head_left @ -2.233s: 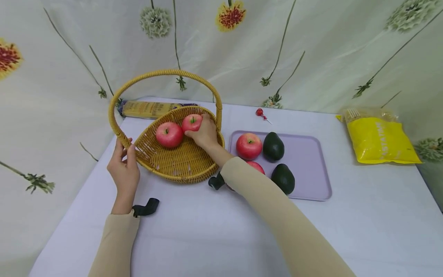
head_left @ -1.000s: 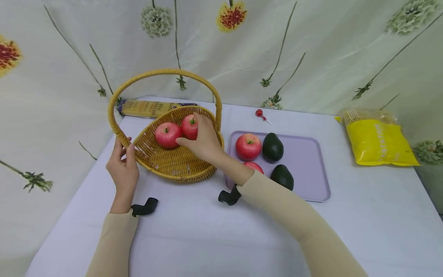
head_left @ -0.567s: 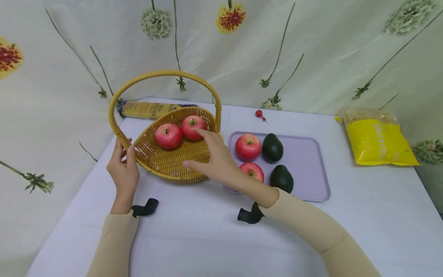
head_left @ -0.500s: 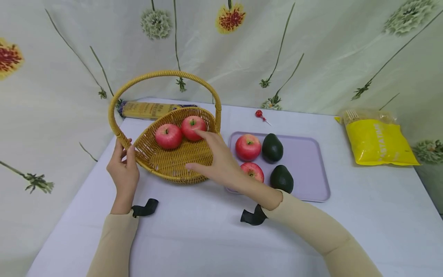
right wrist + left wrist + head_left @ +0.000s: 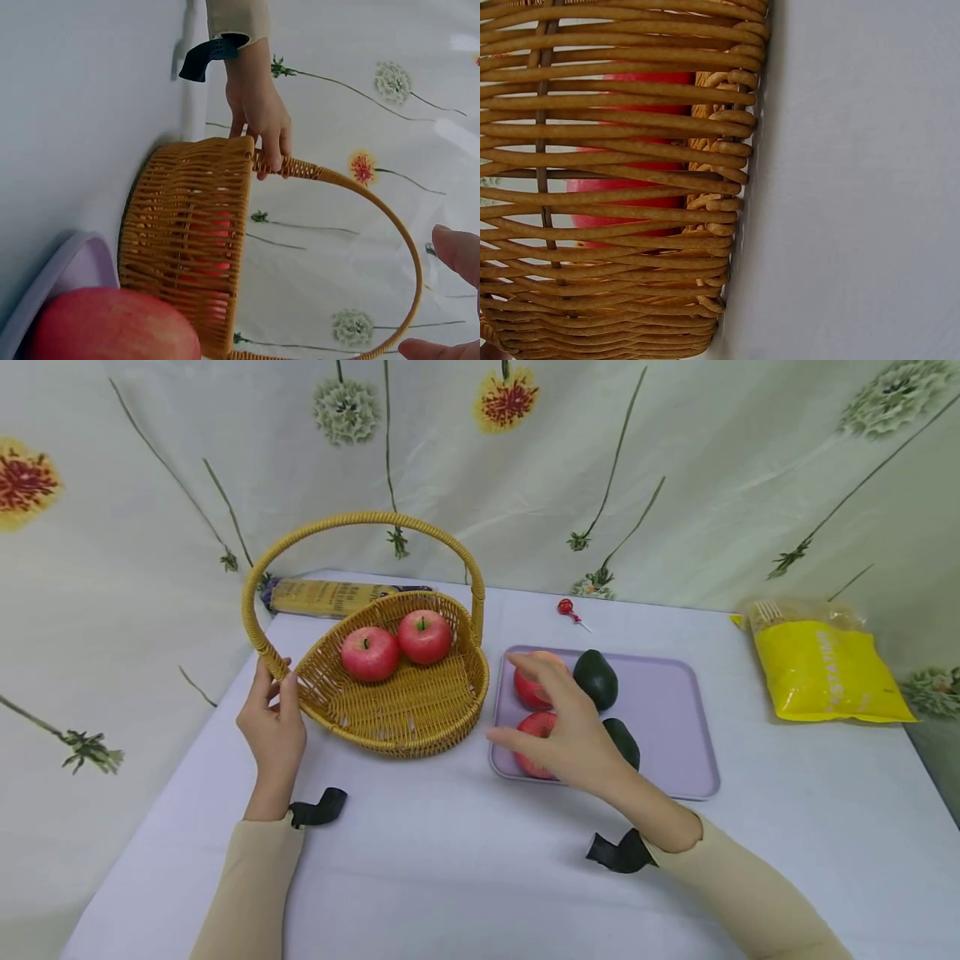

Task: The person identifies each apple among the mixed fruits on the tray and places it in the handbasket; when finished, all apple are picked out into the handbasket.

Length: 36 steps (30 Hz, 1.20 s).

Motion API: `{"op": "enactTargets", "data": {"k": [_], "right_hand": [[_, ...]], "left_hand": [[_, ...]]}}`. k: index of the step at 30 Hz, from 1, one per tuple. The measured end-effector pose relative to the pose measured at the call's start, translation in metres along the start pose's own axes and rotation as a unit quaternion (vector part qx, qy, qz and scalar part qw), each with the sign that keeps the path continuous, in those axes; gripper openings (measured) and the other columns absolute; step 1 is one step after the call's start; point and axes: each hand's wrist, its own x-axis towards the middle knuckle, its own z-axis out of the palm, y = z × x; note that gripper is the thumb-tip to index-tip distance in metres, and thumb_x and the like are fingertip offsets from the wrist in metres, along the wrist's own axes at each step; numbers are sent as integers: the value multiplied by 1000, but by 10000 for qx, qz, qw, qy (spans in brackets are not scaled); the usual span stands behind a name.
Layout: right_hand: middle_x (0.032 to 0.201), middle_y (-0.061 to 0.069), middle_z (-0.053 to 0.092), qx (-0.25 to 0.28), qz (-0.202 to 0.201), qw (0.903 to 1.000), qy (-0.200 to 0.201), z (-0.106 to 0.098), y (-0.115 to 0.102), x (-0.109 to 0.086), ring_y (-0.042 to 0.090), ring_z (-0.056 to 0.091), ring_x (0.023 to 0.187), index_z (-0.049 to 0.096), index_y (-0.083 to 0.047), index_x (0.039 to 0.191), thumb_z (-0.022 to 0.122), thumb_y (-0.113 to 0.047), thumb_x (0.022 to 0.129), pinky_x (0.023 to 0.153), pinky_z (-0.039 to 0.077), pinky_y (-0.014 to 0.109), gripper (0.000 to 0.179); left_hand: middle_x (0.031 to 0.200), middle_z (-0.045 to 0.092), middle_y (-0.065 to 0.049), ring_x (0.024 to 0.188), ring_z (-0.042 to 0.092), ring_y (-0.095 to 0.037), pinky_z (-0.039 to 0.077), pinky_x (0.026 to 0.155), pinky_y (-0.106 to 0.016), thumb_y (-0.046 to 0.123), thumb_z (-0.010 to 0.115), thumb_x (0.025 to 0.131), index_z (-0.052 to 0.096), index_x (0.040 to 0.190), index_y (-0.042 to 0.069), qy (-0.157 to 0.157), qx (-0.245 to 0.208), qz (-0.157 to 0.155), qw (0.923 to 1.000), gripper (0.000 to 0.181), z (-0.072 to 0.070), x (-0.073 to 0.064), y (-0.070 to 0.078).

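Observation:
My left hand [image 5: 273, 727] grips the base of the handle on the left of a wicker basket [image 5: 390, 746]; the right wrist view shows this left hand [image 5: 259, 105] too. Two red apples [image 5: 371, 654] lie in the basket and show through its weave [image 5: 615, 262] in the left wrist view. Over the left part of a lilac tray [image 5: 675, 718], my right hand [image 5: 581, 739] is spread with thumb and fingers apart, holding nothing. Beneath it are two more apples [image 5: 529, 693], partly hidden. Two dark green avocados [image 5: 596, 679] lie beside them, the nearer partly covered by the hand.
Behind the basket lies a long yellow packet [image 5: 322, 597]. A red lollipop [image 5: 566, 607] lies beyond the tray. A yellow pasta bag [image 5: 828, 668] sits at the far right. Flowered cloth [image 5: 435, 468] hangs behind the white-covered table [image 5: 450, 860].
My right hand has let go of the right apple in the basket and moved right, out over the tray's apples, its fingers spreading. The left hand has stayed on the handle.

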Motion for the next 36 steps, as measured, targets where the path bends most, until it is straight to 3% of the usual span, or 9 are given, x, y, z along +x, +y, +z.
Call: {"op": "enactTargets", "data": {"k": [2, 9, 12, 19, 28, 36], "right_hand": [[145, -1, 45, 4, -9, 9999, 124, -8, 6, -5, 23, 46, 131, 43, -19, 146, 81, -25, 80, 104, 45, 48, 76], [141, 4, 49, -267, -248, 9984, 440, -25, 30, -22, 25, 48, 129, 44, -15, 145, 81, -16, 80, 103, 45, 41, 75], [139, 5, 51, -468, -301, 9971, 524, -28, 41, -27, 23, 50, 126, 45, -14, 143, 82, -16, 79, 99, 47, 38, 74], [140, 12, 50, -415, -561, 9963, 493, -29, 58, -33, 29, 51, 126, 46, -9, 142, 85, -11, 74, 99, 48, 44, 79], [139, 18, 48, -391, -471, 9975, 351, -25, 74, -31, 35, 50, 126, 45, 0, 141, 86, -11, 73, 100, 47, 50, 80], [137, 18, 50, -481, -556, 9968, 323, -21, 81, -28, 36, 50, 123, 46, -1, 140, 86, -12, 72, 98, 47, 54, 80]], "left_hand": [[127, 66, -9, 103, 62, -20, 40, 71, -3, 22, 49, 103, 55, 140, 15, 21, -3, 4, 10000, 38, 0, 1, 0], [129, 65, -6, 97, 51, 11, 41, 71, -6, 23, 49, 103, 54, 141, 16, 22, -41, -75, 10000, 39, 0, 0, 0], [128, 65, -6, 97, 51, 11, 41, 71, -5, 21, 50, 102, 54, 141, 16, 19, -40, -78, 10000, 39, 0, 0, -1], [128, 65, -8, 99, 54, 6, 41, 72, -4, 23, 49, 103, 53, 141, 17, 22, 24, -58, 10000, 39, 0, 0, -1], [127, 66, -8, 95, 50, 14, 42, 70, -5, 18, 50, 102, 54, 140, 14, 50, -128, 7, 9999, 39, 0, -2, -3], [127, 66, -8, 96, 50, 14, 42, 70, -5, 19, 50, 102, 55, 139, 14, 52, -141, 21, 9999, 38, -1, -1, -1]]}}
